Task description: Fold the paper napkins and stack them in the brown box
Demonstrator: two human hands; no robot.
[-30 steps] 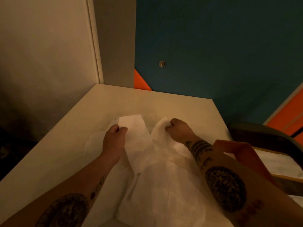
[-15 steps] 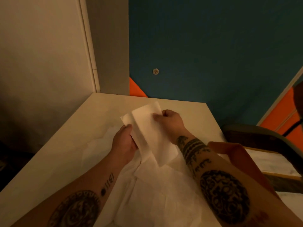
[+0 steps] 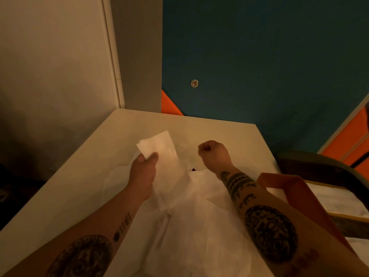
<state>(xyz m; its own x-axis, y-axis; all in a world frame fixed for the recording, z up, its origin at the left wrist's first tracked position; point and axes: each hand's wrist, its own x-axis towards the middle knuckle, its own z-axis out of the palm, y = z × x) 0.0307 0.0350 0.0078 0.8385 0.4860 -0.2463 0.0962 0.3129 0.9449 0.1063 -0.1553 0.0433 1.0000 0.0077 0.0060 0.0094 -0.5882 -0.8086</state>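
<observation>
My left hand [image 3: 144, 168] pinches a folded white paper napkin [image 3: 165, 156] between thumb and fingers and holds it above the table. The napkin is a long folded strip that hangs down toward me. My right hand [image 3: 213, 151] is apart from it to the right, curled into a fist with nothing in it. Beneath both arms lies a loose heap of unfolded white napkins [image 3: 195, 226]. The brown box [image 3: 279, 181] stands at the right by my right forearm; only its rim and part of a wall show.
The pale table [image 3: 83, 176] ends at a white wall on the left and a blue wall behind. A dark chair [image 3: 319, 168] stands at the right past the table edge. Bare tabletop lies beyond my hands.
My right hand has let go of the folded napkin and moved to the right, curling shut. My left hand alone now holds the napkin, which is lower than before.
</observation>
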